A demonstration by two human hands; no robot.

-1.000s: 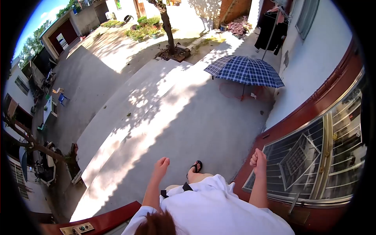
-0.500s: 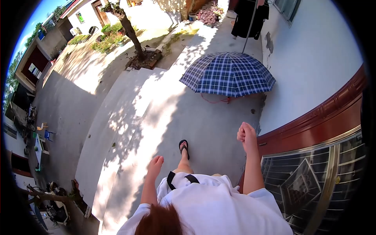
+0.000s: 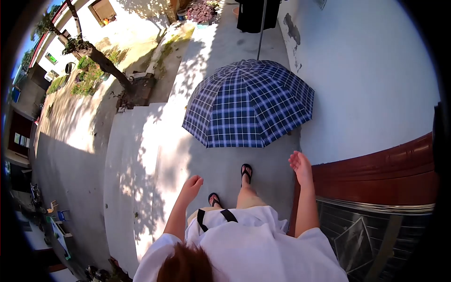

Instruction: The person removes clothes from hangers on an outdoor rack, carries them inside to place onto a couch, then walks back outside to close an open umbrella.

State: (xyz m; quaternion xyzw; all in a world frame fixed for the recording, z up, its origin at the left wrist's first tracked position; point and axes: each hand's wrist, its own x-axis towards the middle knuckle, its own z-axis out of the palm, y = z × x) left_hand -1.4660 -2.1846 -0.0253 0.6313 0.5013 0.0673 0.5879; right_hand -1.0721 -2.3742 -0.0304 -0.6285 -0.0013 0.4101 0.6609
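A blue-and-white plaid umbrella (image 3: 239, 108) lies spread open on the concrete ahead of me, its canopy facing me. My right hand (image 3: 300, 165) is in the air just short of the canopy's right edge, with fingers loosely stretched and nothing in it. Lower and to the left, my left hand (image 3: 191, 187) hangs in the air with its fingers curled, holding nothing that I can see. Neither hand touches the umbrella. What lies behind the canopy is hidden.
A white wall (image 3: 361, 80) and a red-brown door frame (image 3: 376, 174) run along my right. On the left, a step edge (image 3: 157, 178) drops toward the yard. A tree (image 3: 110, 66) stands in a brick planter. Dark clothing (image 3: 257, 16) hangs beyond the umbrella.
I have stepped forward, so the umbrella appears larger and nearer. My right hand has loosened from a fist to stretched fingers. My left hand stays curled.
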